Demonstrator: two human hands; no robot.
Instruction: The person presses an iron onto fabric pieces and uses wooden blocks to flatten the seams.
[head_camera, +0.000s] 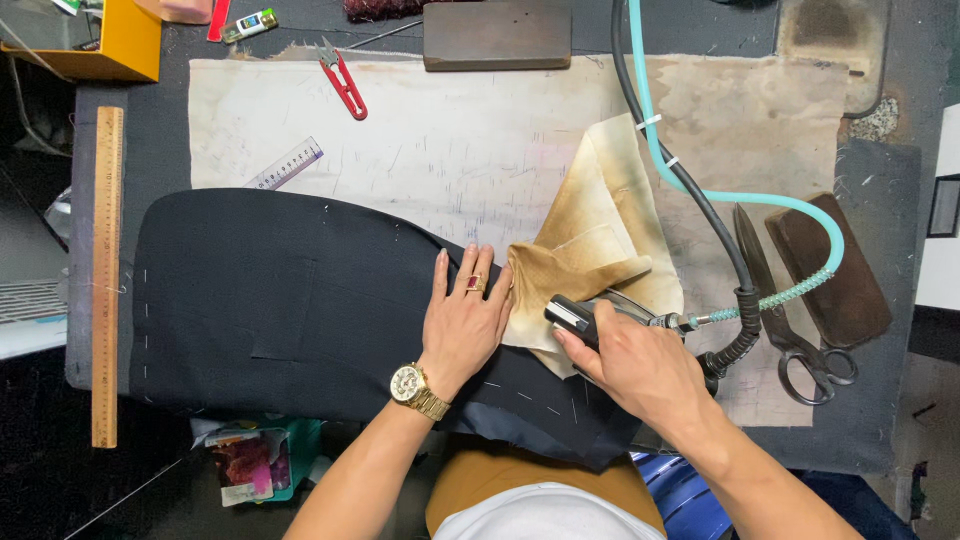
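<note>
1. You are looking straight down on a dark grey work table (880, 440), most of it covered by a stained cream pressing cloth (450, 150) marked with faint chalk lines.
2. At 9 o'clock a long wooden ruler (106, 275) lies along the table's edge; a clear short ruler (286, 164) sits at about 10 o'clock beside the dark fabric.
3. Red thread snips (343, 84) lie at 11 o'clock, a brown wooden block (497, 35) at 12 o'clock, and an orange box (110, 45) in the far corner.
4. At 3 o'clock, large black shears (790, 320) rest just beside a dark brown pad (835, 270).
5. A black cable (690, 190) and a teal hose (720, 195) run down from 12 o'clock to the iron.
6. The navy cloth panel (280, 300) spreads from the centre toward 9 o'clock, with white tacking stitches along its edges.
7. Your left hand (465, 320) lies flat on the navy panel, fingers spread and extended, pressing it down, touching the edge of a scorched tan press cloth (590, 250).
8. Your right hand (640, 365) is closed around the handle of the steam iron (590, 318), which sits on the tan press cloth at about 4 o'clock from centre.
</note>
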